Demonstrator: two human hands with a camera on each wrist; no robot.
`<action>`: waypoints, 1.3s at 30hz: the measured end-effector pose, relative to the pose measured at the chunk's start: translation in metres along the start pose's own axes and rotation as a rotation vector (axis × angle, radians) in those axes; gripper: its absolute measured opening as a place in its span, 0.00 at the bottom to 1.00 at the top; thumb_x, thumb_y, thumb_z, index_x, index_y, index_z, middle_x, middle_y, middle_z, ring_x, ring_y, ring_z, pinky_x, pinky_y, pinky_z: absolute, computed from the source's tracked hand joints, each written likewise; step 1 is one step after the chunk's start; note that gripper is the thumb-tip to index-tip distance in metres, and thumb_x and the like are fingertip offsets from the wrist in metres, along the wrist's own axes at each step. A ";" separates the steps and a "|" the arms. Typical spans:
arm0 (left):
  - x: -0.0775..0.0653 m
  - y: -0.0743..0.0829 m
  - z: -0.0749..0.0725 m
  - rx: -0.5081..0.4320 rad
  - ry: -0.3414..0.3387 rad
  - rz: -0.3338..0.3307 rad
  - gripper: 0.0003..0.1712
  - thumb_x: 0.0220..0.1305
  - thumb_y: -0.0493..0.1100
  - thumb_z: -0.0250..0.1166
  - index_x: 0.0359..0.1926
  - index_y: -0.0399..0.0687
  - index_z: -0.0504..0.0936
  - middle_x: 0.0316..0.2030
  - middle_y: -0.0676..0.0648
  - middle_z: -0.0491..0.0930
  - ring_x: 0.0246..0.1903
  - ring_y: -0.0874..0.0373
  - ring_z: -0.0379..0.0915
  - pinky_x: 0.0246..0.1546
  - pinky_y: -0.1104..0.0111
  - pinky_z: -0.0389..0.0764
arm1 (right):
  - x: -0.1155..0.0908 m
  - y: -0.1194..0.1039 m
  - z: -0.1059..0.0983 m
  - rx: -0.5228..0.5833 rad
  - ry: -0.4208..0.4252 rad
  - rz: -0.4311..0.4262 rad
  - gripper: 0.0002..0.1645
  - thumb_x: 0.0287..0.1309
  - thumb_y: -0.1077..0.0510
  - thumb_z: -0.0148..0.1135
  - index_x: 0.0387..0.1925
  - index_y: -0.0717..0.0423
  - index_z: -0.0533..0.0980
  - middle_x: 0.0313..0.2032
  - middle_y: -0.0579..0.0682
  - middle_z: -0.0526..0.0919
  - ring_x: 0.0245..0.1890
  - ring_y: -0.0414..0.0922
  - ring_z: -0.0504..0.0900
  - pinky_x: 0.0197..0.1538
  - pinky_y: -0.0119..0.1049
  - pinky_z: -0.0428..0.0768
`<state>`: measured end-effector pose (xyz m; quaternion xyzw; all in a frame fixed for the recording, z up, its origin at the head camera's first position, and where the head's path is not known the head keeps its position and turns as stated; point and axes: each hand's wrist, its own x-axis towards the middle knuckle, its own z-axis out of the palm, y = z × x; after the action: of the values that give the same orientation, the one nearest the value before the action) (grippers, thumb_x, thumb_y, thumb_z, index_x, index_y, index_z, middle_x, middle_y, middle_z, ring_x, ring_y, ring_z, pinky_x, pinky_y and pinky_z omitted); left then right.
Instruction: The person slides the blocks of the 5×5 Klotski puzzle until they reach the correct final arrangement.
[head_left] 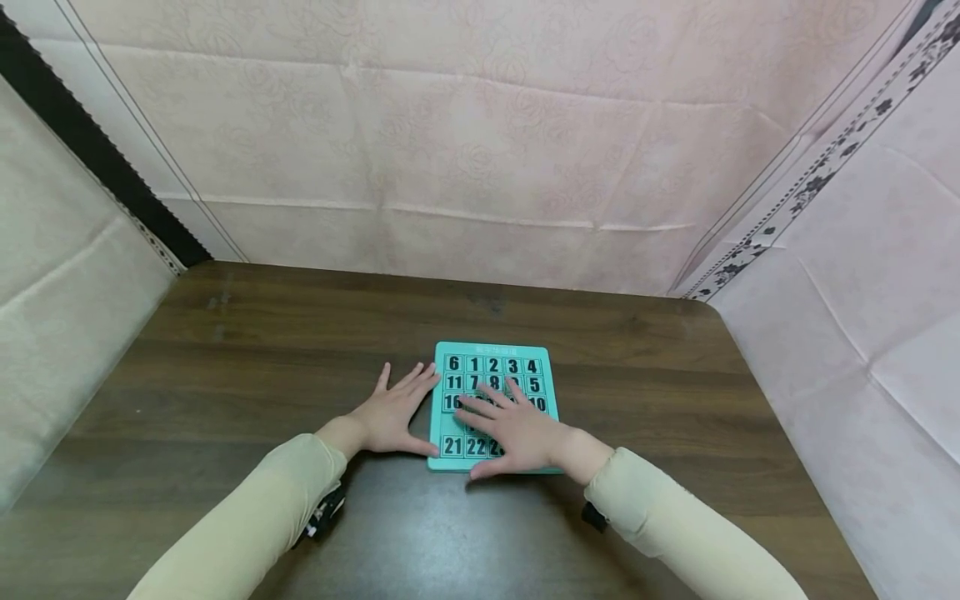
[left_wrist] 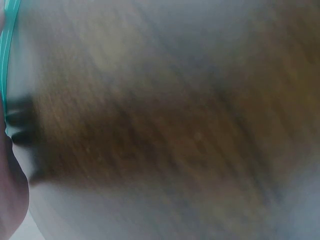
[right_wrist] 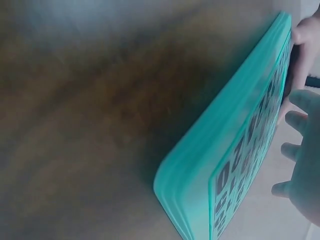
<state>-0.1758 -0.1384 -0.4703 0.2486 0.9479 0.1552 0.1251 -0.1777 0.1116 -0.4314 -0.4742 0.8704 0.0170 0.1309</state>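
Note:
A teal number slide puzzle (head_left: pixel 492 349) with black-numbered square tiles lies flat on the wooden table. At its left edge rests my left hand (head_left: pixel 390 417), fingers spread, with fingertips and thumb right at the rim. My right hand (head_left: pixel 521 433) reaches over the tiles from the right, fingers extended and apart, hiding several numbers in the middle rows. In the right wrist view the right hand's (right_wrist: pixel 307 155) fingertips show over the puzzle's face (right_wrist: pixel 225 135), and the left hand (right_wrist: pixel 306 50) is at the far edge. Only a sliver of the puzzle (left_wrist: pixel 7 45) shows in the left wrist view.
The brown wood-grain table (head_left: pixel 300 333) extends around the puzzle on every side. Pale patterned cloth (head_left: pixel 450 150) hangs behind its far edge, with more cloth at the left and right. Dark bands (head_left: pixel 326 512) sit at both wrists.

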 end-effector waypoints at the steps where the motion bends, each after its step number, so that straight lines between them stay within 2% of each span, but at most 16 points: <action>1: 0.000 0.000 0.000 -0.001 -0.002 0.000 0.65 0.45 0.80 0.55 0.74 0.48 0.46 0.74 0.48 0.40 0.74 0.49 0.34 0.66 0.39 0.28 | 0.002 0.001 0.000 0.009 -0.005 0.014 0.50 0.54 0.24 0.46 0.72 0.42 0.50 0.74 0.44 0.48 0.74 0.51 0.43 0.70 0.61 0.42; 10: 0.001 0.001 0.000 0.001 -0.010 -0.009 0.65 0.44 0.81 0.55 0.74 0.49 0.46 0.74 0.48 0.39 0.74 0.50 0.34 0.66 0.39 0.28 | 0.012 0.008 0.004 0.016 -0.035 0.065 0.50 0.54 0.23 0.44 0.73 0.39 0.48 0.74 0.41 0.46 0.74 0.49 0.41 0.70 0.61 0.40; 28: 0.002 -0.001 0.002 0.008 -0.015 -0.011 0.65 0.44 0.81 0.54 0.74 0.49 0.45 0.74 0.48 0.40 0.74 0.50 0.34 0.66 0.39 0.28 | -0.001 -0.005 0.006 -0.040 -0.009 -0.014 0.53 0.51 0.21 0.46 0.72 0.40 0.51 0.73 0.42 0.51 0.74 0.51 0.45 0.68 0.64 0.42; 39: 0.002 -0.001 0.002 0.004 -0.016 -0.011 0.65 0.44 0.81 0.54 0.74 0.50 0.44 0.74 0.48 0.39 0.74 0.50 0.34 0.66 0.39 0.28 | -0.004 -0.005 0.008 -0.059 -0.002 -0.022 0.52 0.51 0.20 0.43 0.72 0.39 0.50 0.73 0.40 0.51 0.74 0.50 0.45 0.69 0.63 0.42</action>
<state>-0.1771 -0.1378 -0.4725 0.2447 0.9485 0.1507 0.1329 -0.1701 0.1131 -0.4380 -0.4874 0.8642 0.0415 0.1180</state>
